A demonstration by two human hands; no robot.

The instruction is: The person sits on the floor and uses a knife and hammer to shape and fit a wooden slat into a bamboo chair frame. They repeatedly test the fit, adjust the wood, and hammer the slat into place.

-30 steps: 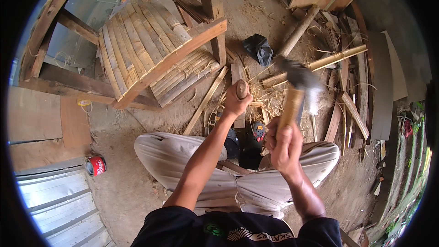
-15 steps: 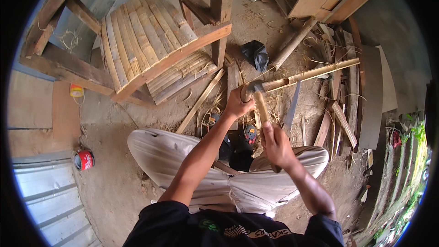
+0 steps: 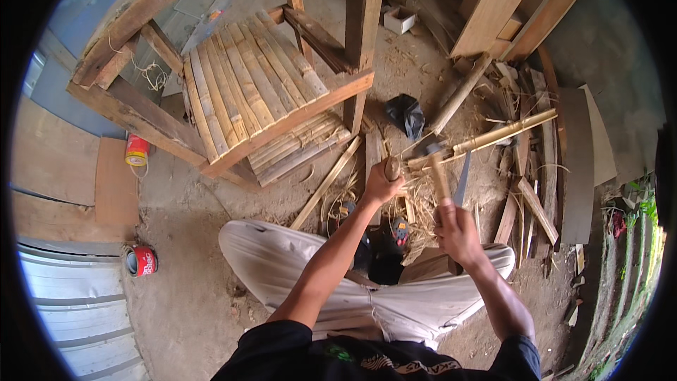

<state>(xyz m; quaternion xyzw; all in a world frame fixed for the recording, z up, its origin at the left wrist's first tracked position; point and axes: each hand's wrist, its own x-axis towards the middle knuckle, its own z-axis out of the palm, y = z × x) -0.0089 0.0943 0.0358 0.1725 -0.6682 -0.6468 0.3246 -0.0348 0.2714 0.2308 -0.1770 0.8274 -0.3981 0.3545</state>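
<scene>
My right hand (image 3: 459, 234) is closed round the wooden handle of a hammer (image 3: 440, 178). The hammer's head, slightly blurred, is just above the near end of a split bamboo length (image 3: 511, 129), which slants away to the right. My left hand (image 3: 383, 185) grips a brown, round-ended wooden piece (image 3: 392, 167) beside that end. It looks like a handle, but what it joins is hidden. A grey tapered blade (image 3: 462, 182) lies beyond my right hand. Pale shavings (image 3: 421, 201) are strewn below the bamboo, near my feet.
A wooden frame with bamboo slats (image 3: 247, 77) stands at the far left. Scrap wood (image 3: 525, 197) and a dark board (image 3: 575, 162) lie on the right. A black plastic bag (image 3: 406, 114) and a white box (image 3: 399, 20) are ahead. A red can (image 3: 143, 260) stands left.
The hammer head has lifted a little off the bamboo's near end, and my right hand has moved slightly right. The whole view has shifted; my left hand keeps its grip.
</scene>
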